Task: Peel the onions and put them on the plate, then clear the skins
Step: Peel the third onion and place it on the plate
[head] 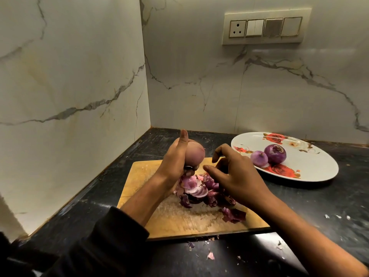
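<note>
- Lying nearest, below both hands, stray bits of skin [210, 256] are sitting on the dark tabletop [319, 206] just off the near edge of the wooden cutting board [179, 220].
- Piling up on the board, right under the fingers of both hands, the purple onion skins [203, 191] are spreading toward the board's right side.
- The right hand [237, 176] is hovering just above the pile, its fingers [218, 150] loosely curled and spread apart, holding nothing.
- The left hand [175, 158] is gripping an unpeeled onion [195, 153] above the board's far edge, thumb pointing up along its left side, the other fingers wrapping underneath; a dark sleeve [111, 236] is covering that forearm.
- Farther off, to the right of the right fingers, a white floral plate [311, 166] is resting on the tabletop.
- Two peeled onions are sitting on the plate, touching: a smaller one [259, 157] on the left and a larger one [275, 153] beside it.
- A switch panel [265, 27] is showing on the marble wall [199, 76] beyond.
</note>
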### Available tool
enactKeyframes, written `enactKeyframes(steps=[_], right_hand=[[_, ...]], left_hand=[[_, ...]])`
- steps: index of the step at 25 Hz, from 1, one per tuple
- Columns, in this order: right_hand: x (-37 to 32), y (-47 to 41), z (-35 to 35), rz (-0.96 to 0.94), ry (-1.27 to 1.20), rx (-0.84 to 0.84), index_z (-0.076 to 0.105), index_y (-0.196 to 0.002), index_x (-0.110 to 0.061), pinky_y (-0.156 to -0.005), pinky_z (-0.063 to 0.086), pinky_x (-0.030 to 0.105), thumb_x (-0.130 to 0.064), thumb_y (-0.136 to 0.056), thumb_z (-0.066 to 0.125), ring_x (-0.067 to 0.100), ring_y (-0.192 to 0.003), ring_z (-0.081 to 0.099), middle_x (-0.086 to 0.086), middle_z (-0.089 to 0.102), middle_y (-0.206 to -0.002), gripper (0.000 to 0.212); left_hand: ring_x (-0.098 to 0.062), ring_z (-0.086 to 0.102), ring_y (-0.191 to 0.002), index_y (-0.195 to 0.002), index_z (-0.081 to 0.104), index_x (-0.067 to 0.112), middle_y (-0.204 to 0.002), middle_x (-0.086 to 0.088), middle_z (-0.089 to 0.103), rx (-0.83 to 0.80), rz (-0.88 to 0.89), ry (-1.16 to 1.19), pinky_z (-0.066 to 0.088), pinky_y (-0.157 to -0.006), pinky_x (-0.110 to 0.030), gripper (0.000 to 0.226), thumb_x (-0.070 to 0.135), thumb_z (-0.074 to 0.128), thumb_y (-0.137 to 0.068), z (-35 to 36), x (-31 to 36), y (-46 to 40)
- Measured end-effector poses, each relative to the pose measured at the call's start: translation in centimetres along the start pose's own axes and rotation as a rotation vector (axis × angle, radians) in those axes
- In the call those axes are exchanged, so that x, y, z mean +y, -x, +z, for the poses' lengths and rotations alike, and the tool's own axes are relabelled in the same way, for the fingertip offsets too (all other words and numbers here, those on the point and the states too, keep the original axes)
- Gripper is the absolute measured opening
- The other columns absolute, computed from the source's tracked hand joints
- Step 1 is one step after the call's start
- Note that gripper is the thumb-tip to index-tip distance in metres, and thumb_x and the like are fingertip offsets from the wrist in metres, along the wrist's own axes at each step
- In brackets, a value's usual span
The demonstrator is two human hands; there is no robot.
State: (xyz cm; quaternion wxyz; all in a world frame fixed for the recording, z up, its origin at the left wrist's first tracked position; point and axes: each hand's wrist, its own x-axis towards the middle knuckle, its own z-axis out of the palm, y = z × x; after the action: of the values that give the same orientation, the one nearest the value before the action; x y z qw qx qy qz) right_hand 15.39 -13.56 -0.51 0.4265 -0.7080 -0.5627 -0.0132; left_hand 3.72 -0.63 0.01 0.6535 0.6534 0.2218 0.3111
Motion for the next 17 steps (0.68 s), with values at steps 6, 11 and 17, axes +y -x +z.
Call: enactKeyframes(steps=[6, 11, 17], right_hand=[[-0.36, -0.19, -0.10, 0.003, -0.044, 0.089, 0.064, -0.093, -0.026, -0.068, 0.055, 0.020, -0.054, -0.082, 0.064, 0.001, -0.079, 0.063, -0.013, 0.065, -0.082, 0.031], [-0.61, 0.06, 0.26, 0.048, -0.237, 0.144, 0.068, -0.112, -0.024, -0.072, 0.059, 0.024, -0.043, -0.079, 0.074, 0.004, -0.086, 0.071, -0.009, 0.072, -0.100, 0.039], [-0.19, 0.25, 0.38, 0.057, -0.444, 0.225, 0.075, -0.101, -0.020, -0.066, 0.061, 0.025, -0.013, -0.088, 0.072, 0.009, -0.082, 0.073, -0.001, 0.077, -0.091, 0.015]], left_hand=[[-0.023, 0.056, -0.079, -0.114, 0.056, 0.013, -0.107, -0.018, 0.060, -0.061, 0.035, -0.042, 0.044, -0.051, -0.023, 0.030, 0.032, 0.037, -0.102, -0.25, -0.10, 0.09], [-0.018, 0.063, -0.066, -0.111, 0.057, 0.011, -0.096, -0.013, 0.064, -0.113, 0.113, -0.082, 0.048, -0.050, -0.024, 0.023, 0.028, 0.044, -0.104, -0.13, 0.16, 0.14], [-0.025, 0.066, -0.073, -0.111, 0.060, 0.007, -0.103, -0.012, 0.065, -0.111, 0.142, -0.057, 0.052, -0.058, -0.036, 0.020, 0.023, 0.051, -0.102, -0.04, 0.01, -0.11]])
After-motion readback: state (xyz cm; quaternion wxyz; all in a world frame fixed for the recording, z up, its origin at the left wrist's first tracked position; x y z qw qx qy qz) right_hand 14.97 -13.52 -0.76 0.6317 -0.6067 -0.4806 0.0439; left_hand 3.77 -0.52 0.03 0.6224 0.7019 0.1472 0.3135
